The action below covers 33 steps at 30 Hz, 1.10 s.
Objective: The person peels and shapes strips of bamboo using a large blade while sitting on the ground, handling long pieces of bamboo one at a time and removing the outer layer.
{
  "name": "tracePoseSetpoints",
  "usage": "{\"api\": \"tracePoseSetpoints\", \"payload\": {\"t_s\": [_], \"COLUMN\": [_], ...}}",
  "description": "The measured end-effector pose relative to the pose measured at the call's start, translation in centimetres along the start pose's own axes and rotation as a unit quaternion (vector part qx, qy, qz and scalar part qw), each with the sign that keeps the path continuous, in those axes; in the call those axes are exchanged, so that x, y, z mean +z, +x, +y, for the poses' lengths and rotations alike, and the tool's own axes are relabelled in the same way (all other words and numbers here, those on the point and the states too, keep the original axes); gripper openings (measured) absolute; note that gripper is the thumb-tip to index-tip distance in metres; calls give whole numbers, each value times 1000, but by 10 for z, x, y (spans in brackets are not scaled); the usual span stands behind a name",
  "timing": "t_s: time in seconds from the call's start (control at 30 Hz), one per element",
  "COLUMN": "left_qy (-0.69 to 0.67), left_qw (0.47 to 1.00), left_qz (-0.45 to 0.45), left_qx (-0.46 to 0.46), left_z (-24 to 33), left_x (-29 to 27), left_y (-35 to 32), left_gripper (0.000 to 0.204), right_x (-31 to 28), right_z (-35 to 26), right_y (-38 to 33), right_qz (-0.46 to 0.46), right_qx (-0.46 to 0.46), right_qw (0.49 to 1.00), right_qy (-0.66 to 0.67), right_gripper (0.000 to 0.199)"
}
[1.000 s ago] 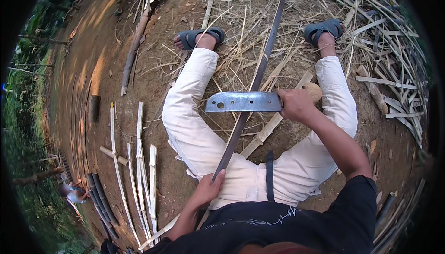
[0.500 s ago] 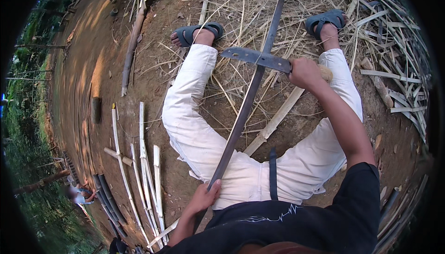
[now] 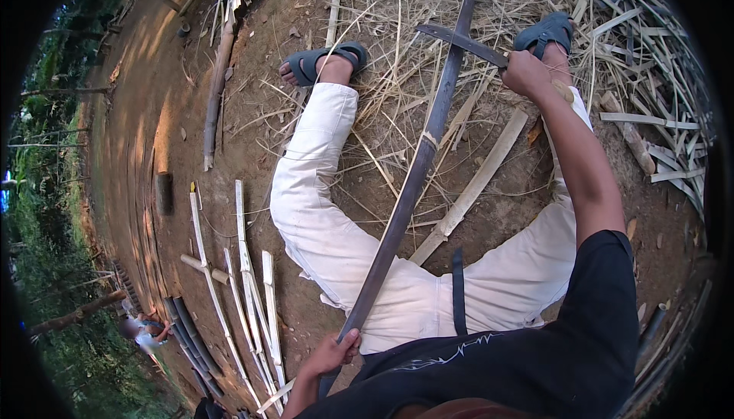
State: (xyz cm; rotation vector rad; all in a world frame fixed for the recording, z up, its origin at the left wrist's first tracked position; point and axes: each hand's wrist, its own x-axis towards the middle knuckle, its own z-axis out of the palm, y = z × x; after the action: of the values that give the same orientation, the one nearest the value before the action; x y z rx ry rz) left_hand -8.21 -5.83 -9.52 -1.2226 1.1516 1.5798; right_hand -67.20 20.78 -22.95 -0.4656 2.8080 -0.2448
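Note:
My left hand (image 3: 332,353) is closed around the near end of a long dark bamboo strip (image 3: 399,216), close to my waist. The strip slants away between my legs, with a pale ring at a joint about midway. My right hand (image 3: 527,75) grips the handle of a large knife (image 3: 483,51); the rounded wooden butt shows past the hand. Its dark blade lies crosswise over the strip near the far end, seen nearly edge-on. Whether the edge bites into the bamboo, I cannot tell.
Thin shavings (image 3: 390,98) litter the ground around my sandals. A pale split piece (image 3: 478,182) lies between my legs. Long strips (image 3: 248,289) rest at the left, and a pile of split bamboo (image 3: 650,60) fills the far right. Another person (image 3: 145,331) is far off at left.
The knife has slid away from me along the bamboo strip toward its far end, and its blade has turned more edge-on. My left hand keeps its hold, slightly lower in view.

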Motion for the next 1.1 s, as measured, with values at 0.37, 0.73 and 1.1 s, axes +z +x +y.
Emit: {"api": "tracePoseSetpoints", "payload": {"t_s": [0.37,0.73,1.1], "left_qy": [-26,96,119], "left_qw": [998,986,982], "left_qz": [-15,104,145], "left_qx": [-55,-91,-39], "left_z": [-13,-5,5], "left_x": [-18,-18,-16], "left_y": [4,-8,6], "left_gripper": [44,49,50], "right_x": [0,-11,-1], "right_z": [10,-38,-18], "right_y": [47,8,-20], "right_qz": [-22,-59,-16], "right_qx": [-51,-194,-112], "right_qw": [998,978,993], "right_qy": [-29,-59,-37], "right_gripper": [27,19,21]}}
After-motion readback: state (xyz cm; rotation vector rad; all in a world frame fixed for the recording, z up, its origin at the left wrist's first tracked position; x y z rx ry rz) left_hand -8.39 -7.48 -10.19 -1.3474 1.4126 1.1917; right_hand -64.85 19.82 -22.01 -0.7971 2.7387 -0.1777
